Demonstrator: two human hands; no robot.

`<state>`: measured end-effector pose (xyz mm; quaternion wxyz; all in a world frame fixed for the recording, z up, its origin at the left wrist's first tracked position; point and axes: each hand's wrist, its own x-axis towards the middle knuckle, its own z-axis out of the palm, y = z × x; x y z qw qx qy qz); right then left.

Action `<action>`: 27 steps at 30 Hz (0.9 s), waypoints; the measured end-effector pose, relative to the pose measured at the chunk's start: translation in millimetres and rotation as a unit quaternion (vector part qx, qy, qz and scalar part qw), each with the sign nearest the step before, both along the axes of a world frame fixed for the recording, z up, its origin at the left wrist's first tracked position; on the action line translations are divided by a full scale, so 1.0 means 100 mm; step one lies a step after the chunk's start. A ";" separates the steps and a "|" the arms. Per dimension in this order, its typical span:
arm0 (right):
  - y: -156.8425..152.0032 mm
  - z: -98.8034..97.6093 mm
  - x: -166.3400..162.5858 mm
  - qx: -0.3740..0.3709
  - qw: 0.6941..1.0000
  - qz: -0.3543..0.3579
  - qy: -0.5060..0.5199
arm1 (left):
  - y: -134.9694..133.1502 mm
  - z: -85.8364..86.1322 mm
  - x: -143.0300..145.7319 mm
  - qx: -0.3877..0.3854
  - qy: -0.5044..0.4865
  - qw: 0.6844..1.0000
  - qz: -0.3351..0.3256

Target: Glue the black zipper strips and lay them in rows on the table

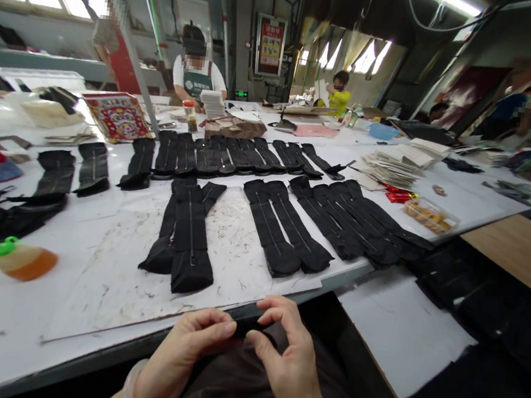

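Observation:
Just past the table's front edge, above my lap, both hands are at a dark strip-like piece [248, 317], probably black fabric. My left hand [192, 337] pinches its left end between thumb and fingers. The curved thumb and index finger of my right hand [288, 355] close around its right end. Much of the piece is hidden by the fingers and blends into the dark clothing. Nearest on the table lies a black zippered fabric piece [191, 235], partly on top of another one. To its right, two more zippered pieces [281, 226] lie side by side.
Rows of black zippered pieces [217, 155] cross the white table [110, 258]. A green-capped squeeze bottle [28, 261] lies at left. Stacked light sheets [394, 162] and a clear box [431, 215] stand right. Several people are around the far side, one in an apron [197, 79].

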<state>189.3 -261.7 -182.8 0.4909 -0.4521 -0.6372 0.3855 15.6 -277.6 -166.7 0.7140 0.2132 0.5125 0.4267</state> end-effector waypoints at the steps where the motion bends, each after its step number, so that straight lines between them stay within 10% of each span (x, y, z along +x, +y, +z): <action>1: -0.02 -0.03 -0.01 0.016 1.000 -0.003 -0.009 | 0.00 0.01 -0.03 0.004 0.002 1.000 0.001; 14: 0.00 -0.05 -0.13 0.069 0.997 0.003 -0.015 | -0.05 0.04 -0.19 0.096 0.163 0.981 -0.033; 27: 0.02 -0.07 -0.20 0.084 0.996 -0.004 -0.007 | -0.03 0.12 -0.22 0.289 0.436 0.846 -0.106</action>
